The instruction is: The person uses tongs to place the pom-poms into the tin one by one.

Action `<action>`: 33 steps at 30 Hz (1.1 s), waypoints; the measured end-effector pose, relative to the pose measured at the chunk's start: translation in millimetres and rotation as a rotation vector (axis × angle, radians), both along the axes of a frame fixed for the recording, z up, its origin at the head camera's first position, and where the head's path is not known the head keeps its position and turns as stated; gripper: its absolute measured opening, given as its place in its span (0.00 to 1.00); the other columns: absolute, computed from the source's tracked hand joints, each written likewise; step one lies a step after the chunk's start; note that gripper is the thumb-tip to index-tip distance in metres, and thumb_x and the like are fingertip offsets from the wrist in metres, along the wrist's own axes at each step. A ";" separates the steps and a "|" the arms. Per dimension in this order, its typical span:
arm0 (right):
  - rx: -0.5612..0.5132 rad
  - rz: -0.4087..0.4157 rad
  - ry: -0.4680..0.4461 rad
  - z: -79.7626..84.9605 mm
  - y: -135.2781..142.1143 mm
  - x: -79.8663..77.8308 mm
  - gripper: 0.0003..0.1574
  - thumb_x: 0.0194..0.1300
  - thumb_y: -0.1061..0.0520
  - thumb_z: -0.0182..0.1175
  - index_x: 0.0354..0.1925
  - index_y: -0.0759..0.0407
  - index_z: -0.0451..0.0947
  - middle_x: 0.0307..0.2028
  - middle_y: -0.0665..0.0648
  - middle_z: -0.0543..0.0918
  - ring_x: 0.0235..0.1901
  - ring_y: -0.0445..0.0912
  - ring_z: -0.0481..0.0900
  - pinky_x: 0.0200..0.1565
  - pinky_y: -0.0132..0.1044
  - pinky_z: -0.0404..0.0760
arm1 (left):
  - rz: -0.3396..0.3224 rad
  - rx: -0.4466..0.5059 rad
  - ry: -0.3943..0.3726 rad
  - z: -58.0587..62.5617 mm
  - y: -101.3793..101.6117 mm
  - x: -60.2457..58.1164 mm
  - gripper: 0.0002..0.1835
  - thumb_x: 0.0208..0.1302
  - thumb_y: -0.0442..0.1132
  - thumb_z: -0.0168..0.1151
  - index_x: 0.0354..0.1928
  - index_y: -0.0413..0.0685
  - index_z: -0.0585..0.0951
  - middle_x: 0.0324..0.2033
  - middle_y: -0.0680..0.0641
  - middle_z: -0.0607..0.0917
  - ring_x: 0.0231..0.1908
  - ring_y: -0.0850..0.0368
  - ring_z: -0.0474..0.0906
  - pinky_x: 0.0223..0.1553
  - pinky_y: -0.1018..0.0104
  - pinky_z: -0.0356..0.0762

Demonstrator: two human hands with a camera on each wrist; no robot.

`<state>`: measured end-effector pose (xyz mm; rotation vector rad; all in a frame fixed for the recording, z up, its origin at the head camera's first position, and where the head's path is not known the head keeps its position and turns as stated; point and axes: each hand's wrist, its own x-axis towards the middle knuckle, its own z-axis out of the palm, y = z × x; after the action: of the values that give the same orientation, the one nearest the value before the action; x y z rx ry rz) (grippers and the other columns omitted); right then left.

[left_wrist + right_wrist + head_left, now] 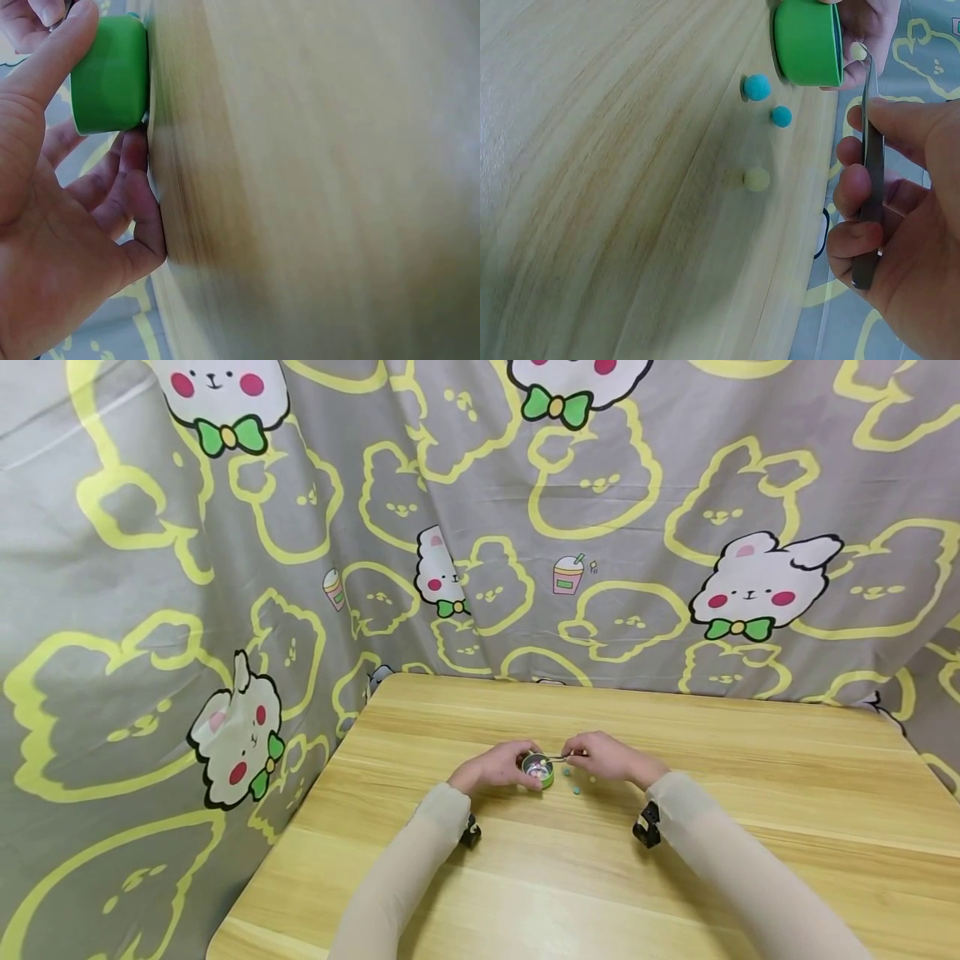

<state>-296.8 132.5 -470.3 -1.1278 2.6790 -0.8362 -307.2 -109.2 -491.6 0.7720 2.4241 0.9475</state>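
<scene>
A small green round container [549, 781] stands on the table with several pale and pink balls inside. My left hand [498, 766] grips it from the left, thumb along the near side and fingers round the far side. Dark metal tweezers [871, 172] lie between the thumb and curled fingers of my right hand [606, 757]. At their tips is a pale yellow ball [858, 51], over the container's opening in the right wrist view. Close to the container on the table sit a larger blue ball [757, 87], a smaller blue ball [781, 116] and another pale yellow ball [756, 179].
The light wooden table [517, 877] extends around both hands. A grey curtain [480, 468] with yellow outlines and white cartoon faces hangs behind it and along the left side. Each wrist carries a small black device.
</scene>
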 end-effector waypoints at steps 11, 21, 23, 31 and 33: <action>-0.003 -0.026 -0.013 0.7 3.7 2.6 0.09 0.68 0.60 0.55 0.43 0.59 0.81 0.35 0.49 0.81 0.33 0.40 0.75 0.37 0.38 0.74 | -0.007 -0.002 0.012 -0.1 3.0 -0.9 0.25 0.52 0.47 0.73 0.51 0.54 0.75 0.38 0.56 0.79 0.38 0.63 0.75 0.41 0.69 0.72; -0.039 -0.042 0.042 -1.2 15.2 13.3 0.08 0.68 0.60 0.56 0.42 0.58 0.81 0.36 0.49 0.81 0.34 0.40 0.75 0.37 0.39 0.74 | 0.022 0.004 -0.002 0.4 -1.4 2.6 0.26 0.51 0.47 0.73 0.51 0.55 0.75 0.38 0.54 0.79 0.37 0.61 0.75 0.40 0.67 0.72; -0.038 -0.058 0.052 -1.0 21.1 16.8 0.08 0.67 0.60 0.56 0.41 0.58 0.81 0.34 0.48 0.80 0.33 0.40 0.75 0.37 0.39 0.74 | 0.024 0.005 -0.008 -0.2 -1.7 3.7 0.26 0.51 0.47 0.73 0.51 0.55 0.75 0.38 0.54 0.79 0.38 0.61 0.75 0.40 0.67 0.73; 0.009 -0.106 0.056 -3.7 54.9 25.9 0.08 0.67 0.61 0.56 0.41 0.59 0.81 0.35 0.49 0.79 0.35 0.42 0.76 0.38 0.42 0.75 | 0.016 -0.003 0.005 -1.8 0.3 3.8 0.25 0.51 0.47 0.73 0.51 0.56 0.75 0.38 0.56 0.78 0.38 0.62 0.75 0.41 0.68 0.72; 0.021 -0.106 0.061 -5.7 61.6 26.8 0.07 0.67 0.62 0.56 0.40 0.58 0.81 0.34 0.49 0.79 0.35 0.42 0.75 0.38 0.41 0.75 | 0.016 -0.006 0.017 -1.6 0.9 3.6 0.25 0.51 0.46 0.74 0.50 0.55 0.75 0.37 0.56 0.78 0.38 0.62 0.75 0.41 0.68 0.72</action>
<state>-269.9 194.1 -476.1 -1.0303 2.8121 -0.7999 -303.6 -108.3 -493.2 0.7626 2.4505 0.9434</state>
